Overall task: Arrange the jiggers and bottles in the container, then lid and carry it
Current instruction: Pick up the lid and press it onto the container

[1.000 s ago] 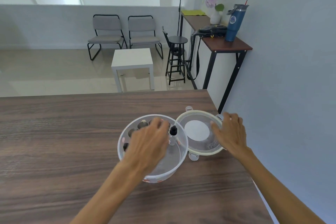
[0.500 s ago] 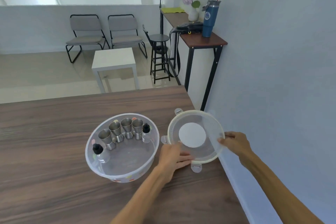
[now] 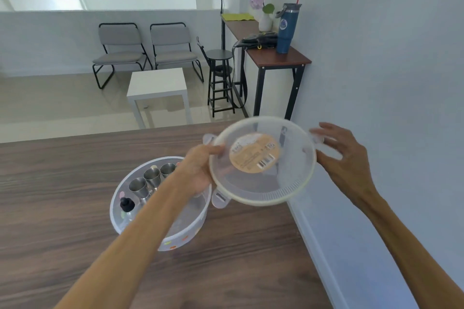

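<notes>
A clear round container (image 3: 113, 211) stands on the wooden table (image 3: 62, 183). Inside it, three steel jiggers (image 3: 151, 177) stand in a row along the far wall, with a small black-capped bottle (image 3: 127, 205) at the near left. My left forearm hides the container's right half. My left hand (image 3: 198, 170) grips the left edge of the clear lid (image 3: 263, 183), held tilted in the air to the container's right, its tan label facing me. My right hand (image 3: 344, 158) is at the lid's right tab with fingers spread.
The table's right edge (image 3: 298, 223) runs close along the white wall. Beyond the table are a white low table (image 3: 157, 83), two grey chairs, a black stool (image 3: 219, 55) and a tall side table with a blue tumbler (image 3: 286, 27).
My left hand left the container and took the lid's left edge. Both hands lifted the lid off the table and turned it over, label side toward me. My right fingers spread apart.
</notes>
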